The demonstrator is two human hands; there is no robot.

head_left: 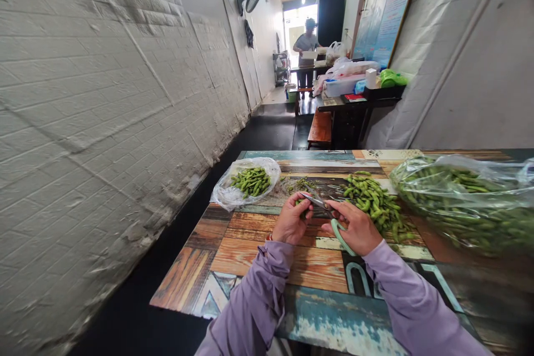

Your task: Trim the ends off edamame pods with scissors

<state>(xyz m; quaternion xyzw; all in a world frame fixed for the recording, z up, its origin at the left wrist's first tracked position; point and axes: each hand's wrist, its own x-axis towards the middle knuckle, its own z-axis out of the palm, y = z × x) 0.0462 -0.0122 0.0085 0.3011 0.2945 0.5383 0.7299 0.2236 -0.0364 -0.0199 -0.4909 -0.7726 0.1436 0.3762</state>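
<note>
Over the middle of the table, my right hand [357, 229] grips a pair of scissors [342, 238] with pale green handles. The blades point left, toward the fingertips of my left hand [288, 223]. Those fingers are pinched around a green edamame pod [298, 202], which they mostly hide. A loose pile of edamame pods [375, 203] lies just beyond my right hand. Small green trimmings [297, 184] are scattered past the scissors. On the left, a plastic-lined dish [222, 192] holds more pods [251, 181].
A large clear plastic bag [496, 169] full of pods stands at the table's right. The patterned wooden table [271, 267] has its left edge near a white brick wall [104, 122]. Farther back are a cluttered table [334, 103], a bench [320, 127] and a standing person [307, 44].
</note>
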